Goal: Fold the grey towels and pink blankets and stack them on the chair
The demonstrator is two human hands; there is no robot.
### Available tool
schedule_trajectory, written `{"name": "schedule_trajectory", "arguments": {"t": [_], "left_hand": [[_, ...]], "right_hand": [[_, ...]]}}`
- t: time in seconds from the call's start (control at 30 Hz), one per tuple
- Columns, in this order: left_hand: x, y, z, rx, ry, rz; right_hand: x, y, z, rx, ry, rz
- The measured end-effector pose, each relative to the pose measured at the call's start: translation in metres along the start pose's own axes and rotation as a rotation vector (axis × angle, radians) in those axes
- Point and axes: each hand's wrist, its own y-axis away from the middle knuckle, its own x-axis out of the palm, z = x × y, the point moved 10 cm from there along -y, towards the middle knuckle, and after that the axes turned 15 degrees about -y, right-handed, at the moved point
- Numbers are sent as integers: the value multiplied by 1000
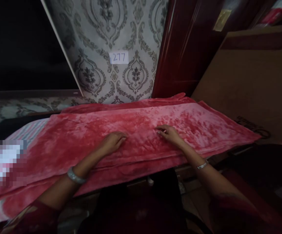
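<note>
A red plush blanket (pixel 82 136) lies folded in a long strip across the surface in front of me. My left hand (pixel 113 140) rests palm down on its middle, fingers together and flat. My right hand (pixel 169 133) lies flat on the blanket a little to the right, fingers slightly spread. Both hands press on the fabric and grip nothing. Each wrist wears a silver bangle.
A striped cloth (pixel 33 130) shows under the blanket at the left. Patterned wallpaper with a white label reading 277 (pixel 119 57) stands behind. A dark red wooden door (pixel 187 48) and a large cardboard sheet (pixel 253 87) stand at the right.
</note>
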Motion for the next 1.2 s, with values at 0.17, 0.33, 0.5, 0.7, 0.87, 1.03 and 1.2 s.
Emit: {"name": "schedule_trajectory", "arguments": {"t": [0.17,0.33,0.5,0.7,0.87,1.03,1.2], "left_hand": [[-4,-85,62,-224,-202,62],[3,-148,91,-280,-272,79],[23,-191,90,-277,-297,94],[46,-220,93,-307,-295,129],[52,-229,99,-333,-267,84],[48,-239,112,-377,-236,18],[70,-244,117,-341,-203,73]], "right_hand": [[-30,-58,-37,108,139,-66],[-34,-116,-48,80,178,-65],[-13,-164,-50,27,203,-26],[23,-196,-49,-26,226,34],[30,-211,-54,31,333,23],[17,-234,-52,31,343,-42],[29,-243,-74,58,324,-3]]}}
